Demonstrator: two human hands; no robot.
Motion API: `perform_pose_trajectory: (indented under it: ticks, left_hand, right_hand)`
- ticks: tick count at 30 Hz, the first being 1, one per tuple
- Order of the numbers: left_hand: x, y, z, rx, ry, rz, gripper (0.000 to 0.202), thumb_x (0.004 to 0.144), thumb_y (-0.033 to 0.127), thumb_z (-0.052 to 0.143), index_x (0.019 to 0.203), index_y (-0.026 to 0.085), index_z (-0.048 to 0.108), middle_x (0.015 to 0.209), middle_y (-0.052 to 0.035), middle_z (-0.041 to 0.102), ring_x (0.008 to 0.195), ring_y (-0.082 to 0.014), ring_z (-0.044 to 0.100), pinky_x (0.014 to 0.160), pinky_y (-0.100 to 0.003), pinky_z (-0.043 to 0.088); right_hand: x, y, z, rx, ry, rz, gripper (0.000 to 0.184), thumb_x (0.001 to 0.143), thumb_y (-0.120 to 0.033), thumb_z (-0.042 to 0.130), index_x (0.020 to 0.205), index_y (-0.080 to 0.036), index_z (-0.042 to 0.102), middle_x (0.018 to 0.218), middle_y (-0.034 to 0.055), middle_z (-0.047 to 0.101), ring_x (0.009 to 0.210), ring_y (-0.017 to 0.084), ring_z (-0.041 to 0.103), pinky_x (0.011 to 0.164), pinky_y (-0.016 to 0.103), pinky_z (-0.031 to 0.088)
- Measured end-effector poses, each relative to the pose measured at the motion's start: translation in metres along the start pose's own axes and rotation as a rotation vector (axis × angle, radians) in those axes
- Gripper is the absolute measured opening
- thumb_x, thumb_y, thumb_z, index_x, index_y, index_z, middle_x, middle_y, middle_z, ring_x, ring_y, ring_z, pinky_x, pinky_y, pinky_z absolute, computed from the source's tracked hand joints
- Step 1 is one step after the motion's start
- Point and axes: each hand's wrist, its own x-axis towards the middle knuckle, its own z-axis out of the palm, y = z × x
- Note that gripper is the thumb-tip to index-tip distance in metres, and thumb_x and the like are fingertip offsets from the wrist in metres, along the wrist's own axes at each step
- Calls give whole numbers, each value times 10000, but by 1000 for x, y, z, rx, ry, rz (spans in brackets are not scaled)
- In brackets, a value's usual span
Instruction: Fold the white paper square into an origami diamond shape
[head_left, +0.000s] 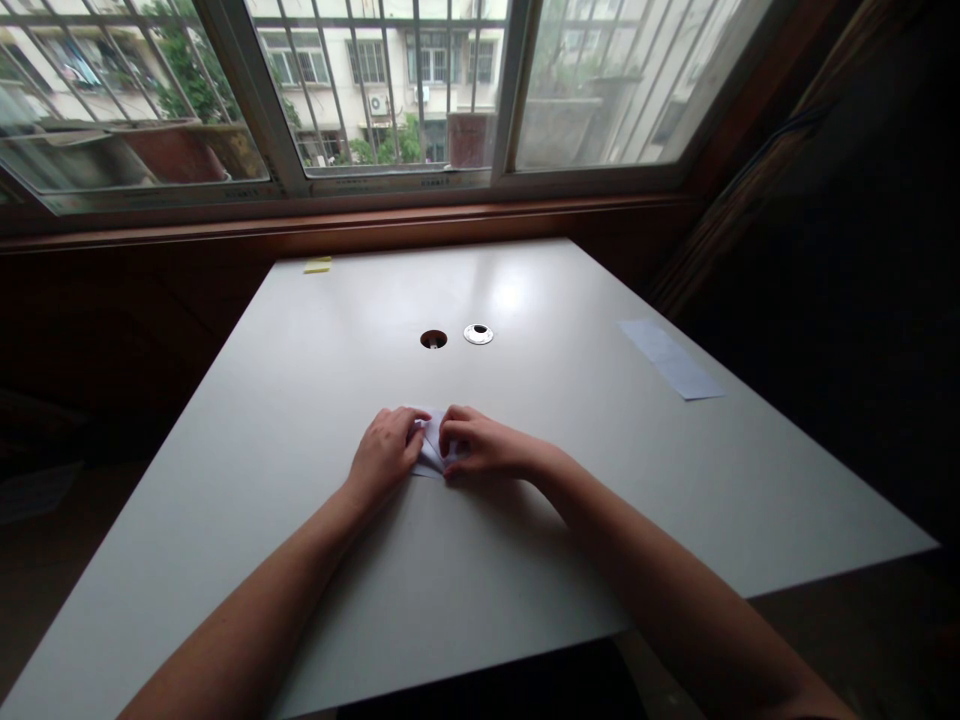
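The biggest thing is the white tabletop [225, 450], and its near left corner runs out of view. Behind it is a sliding window [397, 90] with its top cut off, and the right pane looks hazy. Two bare arms reach in from the bottom. The right hand [480, 443] has its fingers and thumb bent in, pinching the right side of a small folded paper [430, 458]. The left hand [386, 440] holds the left side, its fingertips curled close. The folded paper lies on the tabletop between them, mostly covered, so I can't tell its whole shape. Near the right edge lies a long paper sheet [670, 360]; any marks on it are too faint to see. Farther back, a round cable cover [478, 336] sits just beside a dark round hole [429, 337]. A little yellow sticky note [318, 265] lies by the far left corner.
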Motion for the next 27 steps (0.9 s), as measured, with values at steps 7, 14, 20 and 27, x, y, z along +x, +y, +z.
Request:
perform_pose_trajectory:
  ticks: [7,14,20,27]
  left_hand:
    - [0,-1,1,11,1,2,174,915,171,515,1056,216,605,1025,-32,680,928,-219,583,898,-383,439]
    - [0,-1,1,9,7,-2,177,905,161,521,1049,213,608,1023,-39,666,946,-225,571,906,-385,443]
    - [0,-3,0,-23,15,-9,172,911,164,502,1044,205,604,1015,-50,649,963,-222,571,921,-389,444]
    - [1,-12,-2,-61,63,-14,196,898,193,528,1072,203,620,928,-48,595,900,-208,577,896,-388,471]
  right_hand:
    - [-1,-4,-4,7,5,-25,161,817,-263,702,944,-185,642,1012,47,515,946,167,536,846,287,484]
    - [2,8,7,-66,116,-175,212,836,-225,687,1043,-183,678,961,61,570,887,162,559,806,283,485]
    - [2,12,15,-177,173,-330,216,887,-333,661,1075,-264,739,935,66,607,860,162,538,848,317,473]
    - [3,8,14,-230,187,-372,203,903,-327,640,1063,-271,753,918,72,611,828,158,521,813,310,471]
